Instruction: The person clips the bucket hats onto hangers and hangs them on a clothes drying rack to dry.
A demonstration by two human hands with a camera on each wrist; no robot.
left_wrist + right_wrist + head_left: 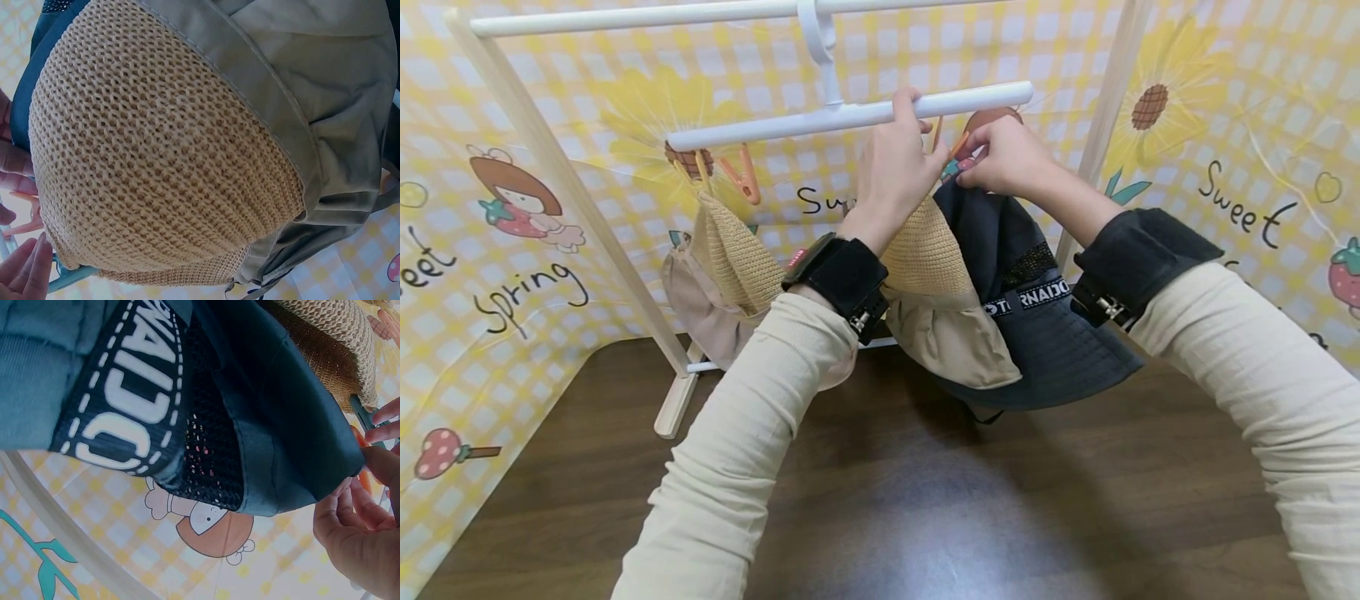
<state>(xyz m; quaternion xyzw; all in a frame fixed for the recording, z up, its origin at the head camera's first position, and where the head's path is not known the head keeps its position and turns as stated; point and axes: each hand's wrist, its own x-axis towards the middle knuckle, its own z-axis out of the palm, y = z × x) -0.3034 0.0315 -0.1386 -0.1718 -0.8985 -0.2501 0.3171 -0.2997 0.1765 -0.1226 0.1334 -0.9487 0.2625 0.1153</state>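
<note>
A dark bucket hat with white lettering on its band hangs below the right end of the white hanger. My right hand pinches the top edge of its crown. Close beside it, my left hand reaches under the hanger bar, one finger up over the bar. Its thumb and fingers are at an orange clip beside the dark crown; their grip on it is partly hidden. Against the dark hat hangs a straw-crowned hat with a beige brim. A teal clip is at its top.
Another woven hat hangs at the hanger's left, near a loose orange clip. The hanger hooks onto a white rail between wooden posts. Below is a dark wooden surface; patterned cloth stands behind.
</note>
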